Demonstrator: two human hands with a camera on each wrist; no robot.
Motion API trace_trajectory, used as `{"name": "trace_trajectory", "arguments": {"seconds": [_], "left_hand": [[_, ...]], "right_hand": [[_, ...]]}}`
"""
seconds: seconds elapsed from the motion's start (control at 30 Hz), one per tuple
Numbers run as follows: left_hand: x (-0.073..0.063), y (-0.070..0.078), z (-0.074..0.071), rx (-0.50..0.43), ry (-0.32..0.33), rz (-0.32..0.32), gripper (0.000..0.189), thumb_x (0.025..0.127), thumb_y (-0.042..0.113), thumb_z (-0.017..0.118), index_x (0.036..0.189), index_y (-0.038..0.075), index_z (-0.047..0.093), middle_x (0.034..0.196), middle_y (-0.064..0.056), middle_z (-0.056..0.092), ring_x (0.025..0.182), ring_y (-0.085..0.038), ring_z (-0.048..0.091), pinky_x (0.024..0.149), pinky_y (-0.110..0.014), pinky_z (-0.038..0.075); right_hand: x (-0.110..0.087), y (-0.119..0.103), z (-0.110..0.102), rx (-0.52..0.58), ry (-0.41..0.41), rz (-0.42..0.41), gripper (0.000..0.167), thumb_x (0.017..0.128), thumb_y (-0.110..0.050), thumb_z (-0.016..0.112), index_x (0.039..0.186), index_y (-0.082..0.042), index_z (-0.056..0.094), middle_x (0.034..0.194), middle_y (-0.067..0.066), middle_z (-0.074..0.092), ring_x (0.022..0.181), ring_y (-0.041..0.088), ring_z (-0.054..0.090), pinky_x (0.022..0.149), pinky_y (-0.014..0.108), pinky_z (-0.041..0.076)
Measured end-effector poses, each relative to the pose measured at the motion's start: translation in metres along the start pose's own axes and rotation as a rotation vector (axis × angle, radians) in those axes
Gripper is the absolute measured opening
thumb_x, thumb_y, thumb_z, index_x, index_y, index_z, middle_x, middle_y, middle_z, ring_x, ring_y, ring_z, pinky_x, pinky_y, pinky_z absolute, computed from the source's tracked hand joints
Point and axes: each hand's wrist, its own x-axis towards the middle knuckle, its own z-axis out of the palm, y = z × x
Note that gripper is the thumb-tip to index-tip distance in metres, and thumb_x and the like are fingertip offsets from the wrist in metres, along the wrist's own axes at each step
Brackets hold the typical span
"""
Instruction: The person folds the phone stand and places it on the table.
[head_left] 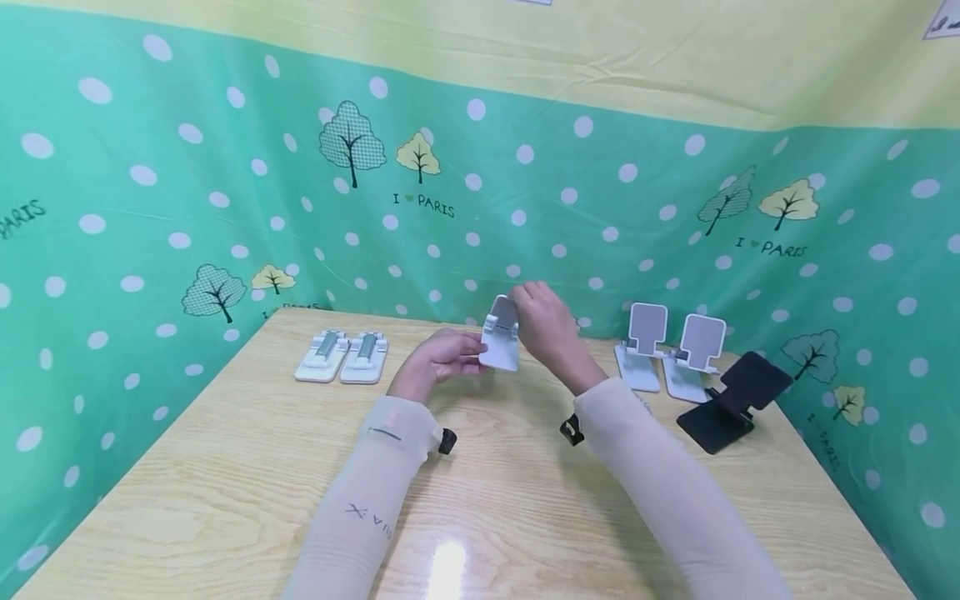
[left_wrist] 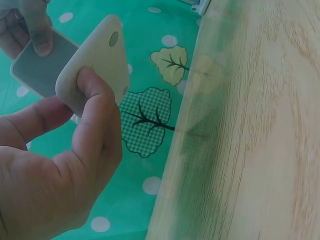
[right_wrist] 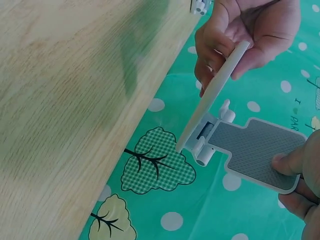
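A white phone stand is held up over the back of the table between both hands. My left hand pinches its white base plate, thumb on one face and fingers on the other. With thumb and fingers, my right hand grips the far end of the grey-padded support plate. In the right wrist view this plate stands swung out from the base at the hinge, its notched outline showing. The left wrist view shows a round grey foot on the underside of the base.
Two folded white phone stands lie side by side at the back left. On the right are two unfolded white stands and an unfolded black stand. A green dotted curtain hangs right behind the wooden table.
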Motion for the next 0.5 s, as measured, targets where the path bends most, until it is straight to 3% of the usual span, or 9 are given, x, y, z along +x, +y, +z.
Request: {"name": "trace_trajectory", "arguments": {"seconds": [0.17, 0.33, 0.5], "left_hand": [[-0.0016, -0.0001, -0.0019, 0.006, -0.010, 0.005, 0.046, 0.098, -0.008, 0.055, 0.143, -0.011, 0.049, 0.141, -0.030, 0.054, 0.125, -0.040, 0.058, 0.097, -0.040, 0.058], [-0.0029, 0.0004, -0.0033, -0.006, -0.005, 0.009, 0.044, 0.098, -0.008, 0.055, 0.143, -0.011, 0.049, 0.138, -0.029, 0.056, 0.117, -0.035, 0.061, 0.092, -0.036, 0.060], [-0.0033, 0.0011, -0.0036, -0.045, -0.006, 0.012, 0.045, 0.099, -0.009, 0.052, 0.143, -0.011, 0.048, 0.139, -0.029, 0.054, 0.113, -0.034, 0.061, 0.109, -0.045, 0.049]], "right_hand": [[-0.0021, 0.0003, -0.0008, 0.015, 0.001, -0.009, 0.028, 0.082, 0.016, 0.064, 0.104, 0.001, 0.072, 0.098, 0.014, 0.071, 0.089, 0.029, 0.064, 0.077, 0.036, 0.059], [-0.0049, 0.0014, 0.0015, -0.009, 0.020, -0.056, 0.032, 0.078, 0.018, 0.066, 0.103, 0.000, 0.074, 0.097, 0.012, 0.073, 0.089, 0.028, 0.066, 0.078, 0.036, 0.060], [-0.0077, 0.0006, 0.0053, -0.075, 0.055, -0.150, 0.034, 0.077, 0.017, 0.068, 0.105, -0.002, 0.075, 0.098, 0.011, 0.074, 0.090, 0.027, 0.068, 0.074, 0.034, 0.061]]}}
